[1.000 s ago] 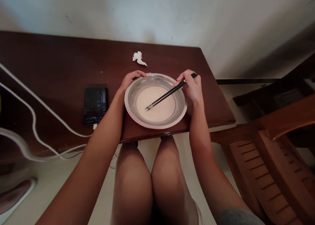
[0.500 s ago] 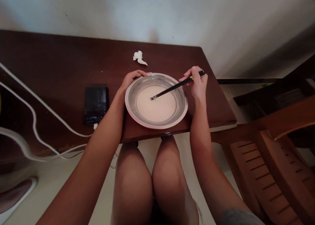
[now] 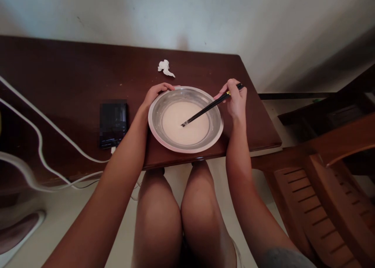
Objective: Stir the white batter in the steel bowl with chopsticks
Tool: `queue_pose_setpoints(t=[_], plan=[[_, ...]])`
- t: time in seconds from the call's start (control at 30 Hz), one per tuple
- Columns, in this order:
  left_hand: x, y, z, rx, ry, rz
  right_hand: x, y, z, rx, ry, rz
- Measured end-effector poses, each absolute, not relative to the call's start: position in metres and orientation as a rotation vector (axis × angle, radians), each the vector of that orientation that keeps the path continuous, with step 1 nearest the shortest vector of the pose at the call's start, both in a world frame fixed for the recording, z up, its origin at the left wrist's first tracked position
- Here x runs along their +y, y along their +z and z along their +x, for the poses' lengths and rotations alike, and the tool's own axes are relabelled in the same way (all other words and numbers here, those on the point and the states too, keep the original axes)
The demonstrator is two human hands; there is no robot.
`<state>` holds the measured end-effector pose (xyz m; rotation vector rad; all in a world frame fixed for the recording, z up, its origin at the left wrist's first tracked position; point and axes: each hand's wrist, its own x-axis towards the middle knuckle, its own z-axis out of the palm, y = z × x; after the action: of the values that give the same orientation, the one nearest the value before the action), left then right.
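Note:
A wide metal bowl [image 3: 215,131] stands close to the front edge of the dark wooden table [image 3: 73,70]. Inside it lies a pale, creamy liquid [image 3: 175,127]. My left hand [image 3: 156,93] grips the bowl's far left rim, fingers bent over the edge. Past the right rim, my right hand [image 3: 236,100] is closed around a pair of black chopsticks [image 3: 205,109] with a gold band. They slant down to the left, side by side, their pale tips at the middle of the liquid; whether these dip under the surface is hard to tell.
A crumpled white tissue [image 3: 166,68] lies behind the bowl. Left of my forearm is a dark phone [image 3: 113,124] with a white cable plugged in. More white cables [image 3: 38,139] hang over the table's left front. A slatted wooden chair [image 3: 310,197] stands at the right.
My right hand has shifted right and slightly away from me. The chopstick tips have moved right, first away from me, then back nearer. My left hand stays on the rim.

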<state>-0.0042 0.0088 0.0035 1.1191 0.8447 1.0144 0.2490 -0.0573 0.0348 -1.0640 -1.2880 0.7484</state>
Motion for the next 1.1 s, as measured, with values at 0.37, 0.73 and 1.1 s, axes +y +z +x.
queue_pose_setpoints(t=[0.37, 0.73, 1.1], plan=[[0.0093, 0.0034, -0.0041, 0.872, 1.011, 1.143, -0.0580, 0.0337, 0.2494, -1.288, 0.766, -1.075], [0.0075, 0.0059, -0.0032, 0.896, 1.006, 1.149, -0.0593, 0.0371, 0.2471, -1.261, 0.749, -1.102], [0.0082, 0.0047, -0.0037, 0.873, 1.007, 1.149, -0.0590, 0.0367, 0.2477, -1.222, 0.769, -1.079]])
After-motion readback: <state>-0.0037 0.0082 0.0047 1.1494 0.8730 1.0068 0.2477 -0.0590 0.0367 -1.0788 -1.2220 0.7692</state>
